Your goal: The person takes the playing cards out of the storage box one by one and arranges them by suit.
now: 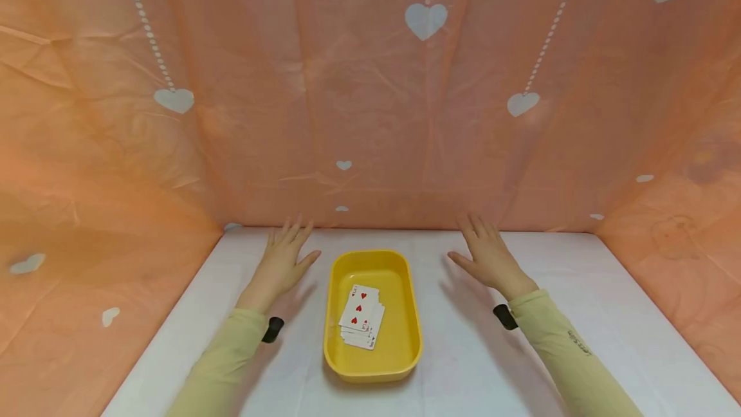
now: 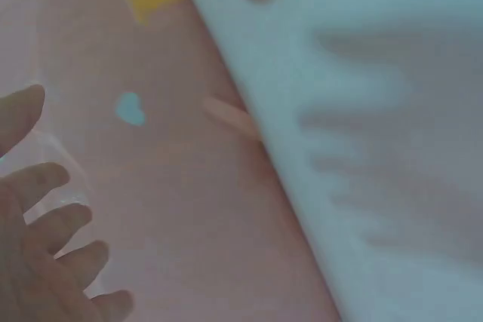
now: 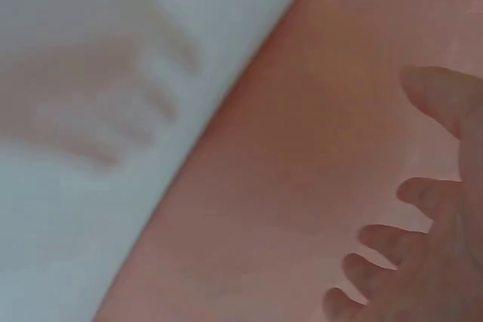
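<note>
In the head view a yellow tray stands on the white table between the two hands. A small stack of playing cards lies inside it, left of its middle, with a three of hearts face up on top. My left hand is held up to the left of the tray, fingers spread and holding nothing. To the right of the tray my right hand is raised too, its fingers spread apart and nothing in it. Both wrist views show spread fingers, with blurred hand shadows on the white surface.
A white cloth covers the table. Orange curtains with white hearts hang behind it and along both sides. Each wrist carries a small black device, seen below the left sleeve cuff and the right one.
</note>
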### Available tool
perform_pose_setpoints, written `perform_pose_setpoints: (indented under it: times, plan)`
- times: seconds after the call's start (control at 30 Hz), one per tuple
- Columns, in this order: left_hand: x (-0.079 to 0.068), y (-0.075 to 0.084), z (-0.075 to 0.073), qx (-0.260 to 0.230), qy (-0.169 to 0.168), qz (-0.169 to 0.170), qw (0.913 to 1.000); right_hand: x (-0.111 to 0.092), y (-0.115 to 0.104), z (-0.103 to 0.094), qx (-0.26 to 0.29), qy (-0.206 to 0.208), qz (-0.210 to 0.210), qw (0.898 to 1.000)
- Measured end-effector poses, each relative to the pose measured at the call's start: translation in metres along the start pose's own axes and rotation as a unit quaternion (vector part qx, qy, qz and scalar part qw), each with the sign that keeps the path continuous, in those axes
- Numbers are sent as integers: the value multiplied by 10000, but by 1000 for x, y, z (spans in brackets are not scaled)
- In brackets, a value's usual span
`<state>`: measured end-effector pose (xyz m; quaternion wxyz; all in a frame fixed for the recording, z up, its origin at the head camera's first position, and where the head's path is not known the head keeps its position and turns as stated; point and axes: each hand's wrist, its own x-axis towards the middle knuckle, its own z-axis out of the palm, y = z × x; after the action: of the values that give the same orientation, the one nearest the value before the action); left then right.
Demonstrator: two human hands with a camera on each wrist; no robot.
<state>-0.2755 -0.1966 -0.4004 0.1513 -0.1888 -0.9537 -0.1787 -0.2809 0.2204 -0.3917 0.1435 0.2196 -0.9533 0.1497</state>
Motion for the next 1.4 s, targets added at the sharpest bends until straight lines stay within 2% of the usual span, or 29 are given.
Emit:
perform_pose_setpoints:
  times: [0.2,0.37,0.57,0.7,0.8,0.97,1.03,1.27,1.4]
  plan:
    - [-6,15,-15,-1096,-368,41,9933,1,-19,-15,418,-108,-110,9990]
    - [-12,26,-27,-1817,-325,140,9827,3,-40,-27,814,-67,-305,9962]
    - [-18,35,-39,-2548,-306,103,9664,5,-64,-38,1524,-103,-418,9874]
    - [-22,34,-43,-3100,-429,-75,9498,7,-75,-44,2083,-165,-466,9768]
    - [-22,32,-44,-3582,-603,-237,9314,8,-80,-46,2621,-234,-483,9636]
    - [-26,32,-45,-4170,-936,-494,9027,10,-85,-46,3611,-477,-338,9307]
    - [-29,31,-45,-4305,-1027,-613,8946,12,-87,-45,3928,-614,-208,9173]
    - [-32,31,-38,-4929,-1269,-1165,8529,14,-97,-39,4690,-945,289,8776]
    - [-32,30,-29,-5103,-1364,-1407,8374,13,-103,-35,5035,-1110,552,8550]
